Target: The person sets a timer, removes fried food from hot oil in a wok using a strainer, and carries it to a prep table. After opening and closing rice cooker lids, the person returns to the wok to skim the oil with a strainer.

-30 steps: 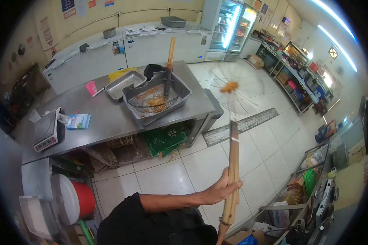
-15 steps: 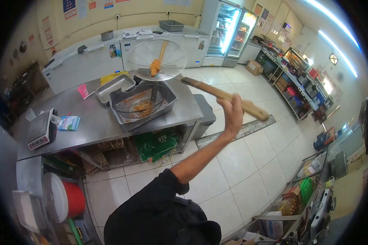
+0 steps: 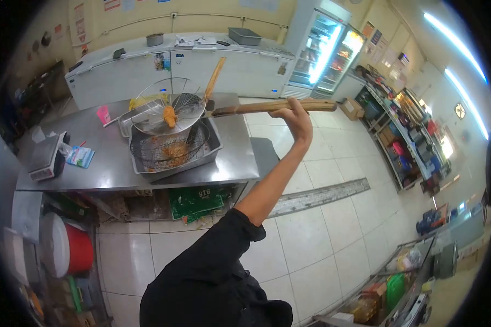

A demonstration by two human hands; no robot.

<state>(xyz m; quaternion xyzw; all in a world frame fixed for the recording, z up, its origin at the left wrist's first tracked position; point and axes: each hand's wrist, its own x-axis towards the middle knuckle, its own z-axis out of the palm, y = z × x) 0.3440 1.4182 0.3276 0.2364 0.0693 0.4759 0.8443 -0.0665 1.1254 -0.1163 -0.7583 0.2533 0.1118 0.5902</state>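
Observation:
My left hand (image 3: 295, 117) is closed around the long wooden handle of a wire strainer (image 3: 142, 111), held out to the left. In the strainer's mesh bowl lies an orange-brown fried piece (image 3: 170, 116). The bowl is above a grey rectangular tub (image 3: 218, 147) on the steel table. Inside that tub sits a dark wire basket (image 3: 142, 158) with orange-brown crumbs (image 3: 175, 155) in it. A second wooden handle (image 3: 215, 76) slants up from the tub behind the strainer. My right hand is out of view.
Behind the tub stands a shallow metal tray (image 3: 124, 124), with a pink cup (image 3: 103, 115) beside it. A scale (image 3: 46, 155) and a blue-white packet (image 3: 81, 156) occupy the table's left part. Chest freezers (image 3: 114, 82) line the back wall. A metal drain strip (image 3: 322, 196) crosses the tiled floor.
The strainer has moved left and down, its bowl turning so the mesh shows from the side. My hand has moved slightly left and up. The camera view has shifted.

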